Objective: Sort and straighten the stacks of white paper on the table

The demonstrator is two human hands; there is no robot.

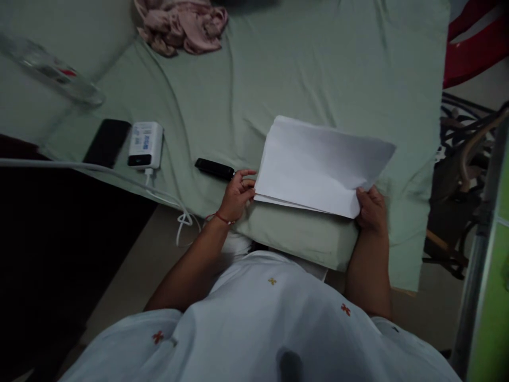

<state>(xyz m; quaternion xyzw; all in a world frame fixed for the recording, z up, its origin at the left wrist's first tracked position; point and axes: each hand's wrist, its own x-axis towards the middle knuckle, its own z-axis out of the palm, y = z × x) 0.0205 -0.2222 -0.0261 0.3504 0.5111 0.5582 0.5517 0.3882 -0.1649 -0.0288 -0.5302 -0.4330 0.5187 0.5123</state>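
Note:
A stack of white paper sheets (318, 164) lies on a pale green pillow (298, 236) at the near edge of a bed with a green sheet (302, 69). My left hand (237, 193) grips the stack's near left corner; a red thread circles that wrist. At the stack's near right corner my right hand (371, 209) holds the sheets with the thumb on top. The top sheets bend upward toward the far side.
A small black remote-like device (214, 168) lies just left of my left hand. Farther left are a white power bank (145, 144) with a white cable (181, 215), and a black phone (106, 142). A pink crumpled cloth (183, 24) sits at the far edge. Chairs stand right.

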